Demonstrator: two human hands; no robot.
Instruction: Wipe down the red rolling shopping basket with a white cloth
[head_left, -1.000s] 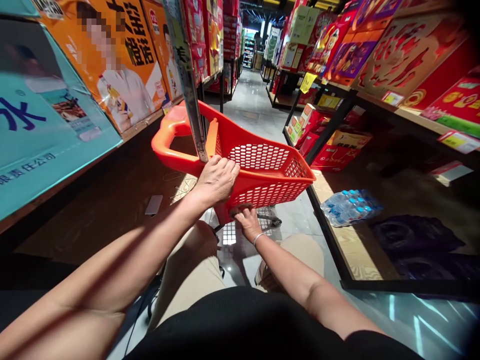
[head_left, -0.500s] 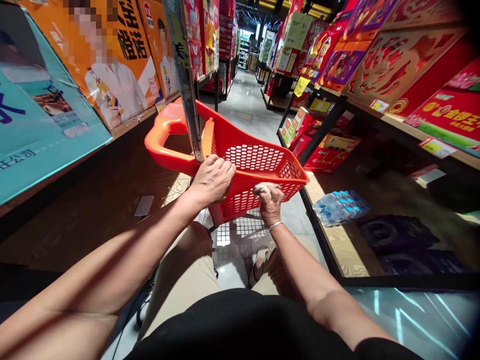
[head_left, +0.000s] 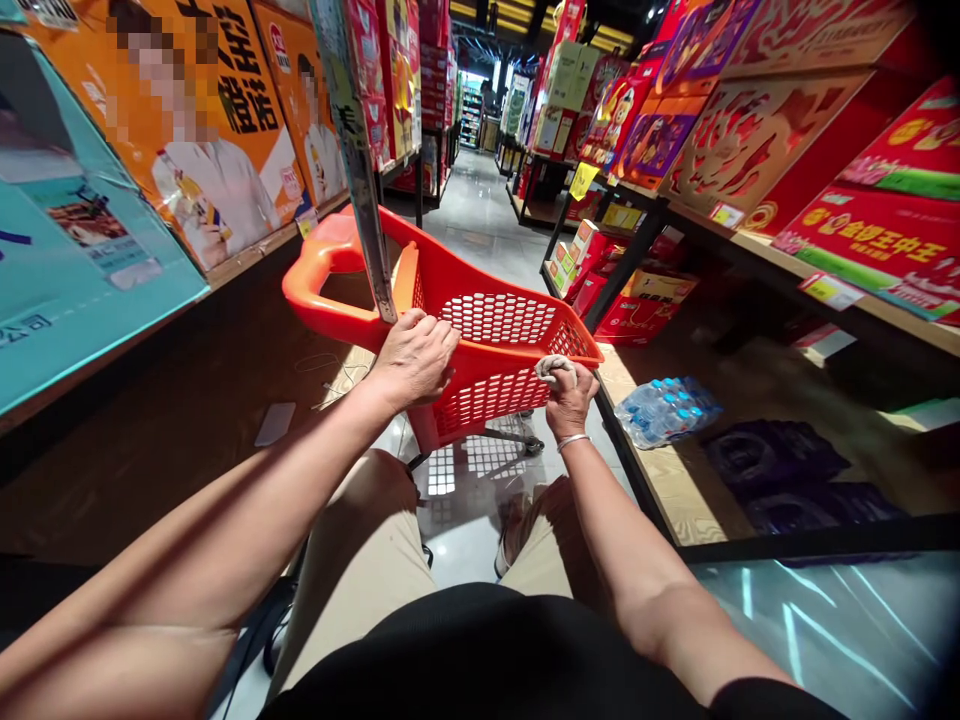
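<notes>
A red-orange plastic shopping cart (head_left: 480,385) with perforated sides stands in front of me, turned so that its handle end points left. My left hand (head_left: 416,358) is closed over the cart's near upper rim, close to the foot of a worn metal post (head_left: 367,190). My right hand (head_left: 570,395) grips a pale, crumpled cloth (head_left: 556,370) against the near side of the basket, towards its right end. The basket's inside shows only bare mesh where I can see it.
Orange cartons (head_left: 217,130) and a turquoise box (head_left: 90,230) sit on the left shelf. On the right are red gift boxes (head_left: 877,230), with a pack of bottled water (head_left: 667,410) on the low shelf. A shiny-floored aisle (head_left: 480,190) runs ahead.
My right hand has slid to the right along the cart's side with the cloth. My left hand keeps its hold on the rim. The view has shifted slightly.
</notes>
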